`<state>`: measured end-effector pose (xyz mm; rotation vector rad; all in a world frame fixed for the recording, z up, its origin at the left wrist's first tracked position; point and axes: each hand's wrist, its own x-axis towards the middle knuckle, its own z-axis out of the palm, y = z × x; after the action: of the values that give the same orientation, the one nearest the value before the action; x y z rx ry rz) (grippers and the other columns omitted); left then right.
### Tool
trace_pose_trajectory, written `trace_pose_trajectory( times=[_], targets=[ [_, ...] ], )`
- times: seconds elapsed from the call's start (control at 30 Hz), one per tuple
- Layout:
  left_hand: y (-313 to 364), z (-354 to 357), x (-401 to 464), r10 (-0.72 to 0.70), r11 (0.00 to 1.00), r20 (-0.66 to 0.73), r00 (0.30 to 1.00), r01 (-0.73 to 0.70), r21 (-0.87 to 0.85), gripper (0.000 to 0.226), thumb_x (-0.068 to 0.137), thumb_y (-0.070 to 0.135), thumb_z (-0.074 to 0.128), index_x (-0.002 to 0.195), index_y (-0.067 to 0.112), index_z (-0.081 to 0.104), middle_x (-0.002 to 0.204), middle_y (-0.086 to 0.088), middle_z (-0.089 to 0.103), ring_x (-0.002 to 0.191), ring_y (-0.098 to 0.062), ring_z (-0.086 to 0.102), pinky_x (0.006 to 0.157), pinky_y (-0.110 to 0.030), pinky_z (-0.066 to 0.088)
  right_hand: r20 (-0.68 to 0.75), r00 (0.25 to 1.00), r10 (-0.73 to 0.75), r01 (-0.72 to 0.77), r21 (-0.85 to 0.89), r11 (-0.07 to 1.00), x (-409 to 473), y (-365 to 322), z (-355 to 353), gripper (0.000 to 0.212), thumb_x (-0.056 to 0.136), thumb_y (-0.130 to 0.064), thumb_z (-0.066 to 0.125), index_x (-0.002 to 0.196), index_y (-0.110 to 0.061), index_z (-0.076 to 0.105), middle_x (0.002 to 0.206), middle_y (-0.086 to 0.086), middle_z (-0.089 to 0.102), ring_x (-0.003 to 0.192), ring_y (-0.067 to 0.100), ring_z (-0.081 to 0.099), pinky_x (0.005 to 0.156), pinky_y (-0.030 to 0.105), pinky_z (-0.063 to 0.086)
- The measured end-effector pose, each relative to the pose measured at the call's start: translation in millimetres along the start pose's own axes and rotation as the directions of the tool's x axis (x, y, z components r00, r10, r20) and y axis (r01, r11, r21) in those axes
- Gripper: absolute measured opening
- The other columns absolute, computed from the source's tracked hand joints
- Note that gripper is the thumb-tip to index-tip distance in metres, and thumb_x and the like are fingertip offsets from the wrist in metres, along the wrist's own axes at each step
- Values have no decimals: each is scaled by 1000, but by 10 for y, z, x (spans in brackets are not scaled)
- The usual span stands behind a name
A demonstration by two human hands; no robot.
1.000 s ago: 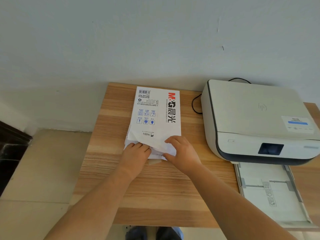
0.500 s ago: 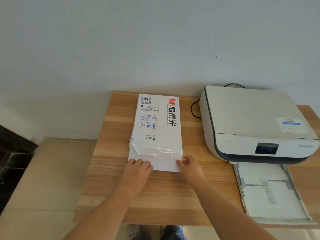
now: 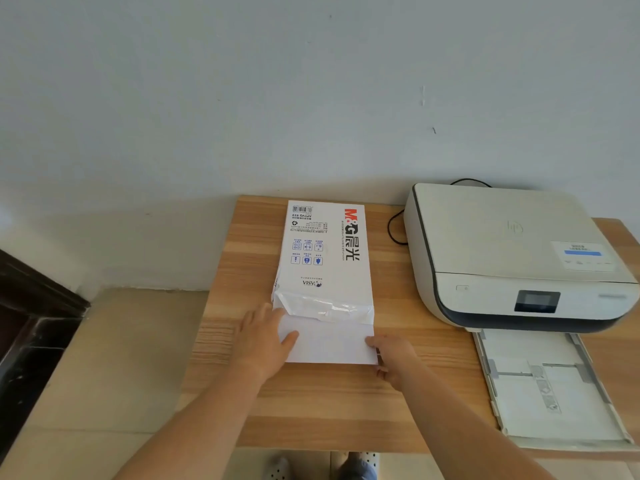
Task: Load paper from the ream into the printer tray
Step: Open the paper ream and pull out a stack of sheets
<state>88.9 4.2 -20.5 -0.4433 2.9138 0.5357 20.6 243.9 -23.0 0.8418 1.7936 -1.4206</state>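
Note:
A white ream of paper [image 3: 325, 251] with red and black print lies lengthwise on the wooden table [image 3: 322, 407], its near end torn open. A stack of white sheets [image 3: 329, 341] sticks out of that open end toward me. My left hand [image 3: 263, 341] lies on the stack's left edge, thumb on top of the sheets. My right hand [image 3: 391, 355] pinches the stack's near right corner. To the right stands a white printer [image 3: 512, 254] with its paper tray [image 3: 550, 389] pulled out toward me, no loose paper in it.
A black cable [image 3: 394, 226] loops between the ream and the printer. The table's left edge borders a tiled floor [image 3: 114, 368], with dark furniture [image 3: 31, 327] at far left. A pale wall rises behind the table. My feet show below the front edge.
The torn wrapper flap has been pushed back and the sheets have slid out of the ream toward me. My hands moved from the crumpled wrapper end to the stack's two sides.

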Motion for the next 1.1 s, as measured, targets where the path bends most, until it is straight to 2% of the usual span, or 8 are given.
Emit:
trace_pose_trajectory(
  times=[0.1,0.23,0.47,0.63,0.8,0.93,1.0,1.1],
  targets=[
    [19,6,77,-209,945,137,968,236,-225,55,86,49,55,134,24,44,138,-4,44,125,-25,41,102,-42,40,16,1000,6,-6,30,1000,-118,35,-18,5,89,-8,60,94,-8,63,89,11,67,80,26,61,79,43,52],
    [62,16,130,-268,817,220,938,342,-465,47,88,32,62,130,17,48,139,-9,45,122,-25,47,93,-32,43,28,1000,-7,7,9,1000,-196,81,-51,5,91,-8,59,95,-7,62,93,11,68,84,26,64,87,46,53],
    [44,-28,215,-293,761,268,918,394,-516,38,88,24,65,123,13,55,134,-11,51,118,-25,52,82,-27,40,44,966,-256,260,-149,954,-158,-25,1,32,88,-16,64,115,-25,50,111,-2,62,92,20,64,82,42,56],
    [-21,-43,237,-291,755,245,925,379,-535,21,88,3,60,106,14,61,120,-14,57,100,-23,55,80,-28,44,-20,942,-336,313,-315,896,-119,-49,47,27,93,-16,56,119,-22,59,115,-2,54,77,7,52,71,28,47],
    [-74,-50,133,-291,750,284,913,402,-525,22,84,-3,59,99,14,61,108,-10,56,93,-20,54,75,-29,44,-37,949,-314,292,-279,915,-88,64,37,13,86,-15,63,98,-20,66,105,1,64,87,17,61,87,37,53],
    [-123,-75,41,-261,736,372,891,433,-520,24,83,-3,60,99,15,62,104,-6,53,87,-18,54,66,-25,43,-50,943,-328,304,-271,914,-139,124,30,6,82,-21,69,84,-17,64,99,4,68,89,21,62,84,41,53],
    [-119,-108,21,-250,720,386,888,436,-539,24,83,-1,62,100,15,62,106,-6,53,89,-17,54,65,-24,42,-37,943,-332,312,-258,914,-182,107,30,15,84,-17,68,98,-19,64,105,2,62,91,19,60,83,39,52],
    [-100,-148,12,-231,662,378,897,429,-614,32,83,4,67,112,15,60,114,-5,50,101,-17,51,81,-26,41,-7,944,-330,318,-248,915,-235,76,38,36,86,-12,65,120,-21,58,113,2,59,96,20,60,85,37,52]
  ],
)
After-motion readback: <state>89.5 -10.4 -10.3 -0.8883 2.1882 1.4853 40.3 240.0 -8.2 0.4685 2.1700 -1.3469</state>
